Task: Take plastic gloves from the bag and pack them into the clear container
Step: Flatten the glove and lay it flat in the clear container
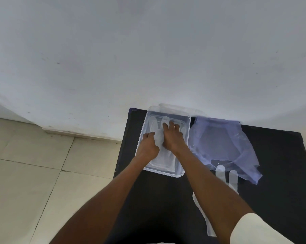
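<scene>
A clear rectangular container (187, 131) sits at the back left of a black table. Translucent plastic gloves (163, 160) lie flat inside it, fingers pointing to the wall. My left hand (148, 147) is inside the container, pinching the glove's left edge. My right hand (172, 138) lies spread flat on the glove, pressing it down. To the right of the container lies a bluish clear plastic bag (224, 145), flattened. Another loose glove (226, 175) lies on the table in front of the bag, partly hidden by my right forearm.
The black table (280, 155) stands against a white wall (148, 50). A clear lid (177, 107) leans behind the container at the wall. Beige floor tiles (43, 164) lie to the left of the table.
</scene>
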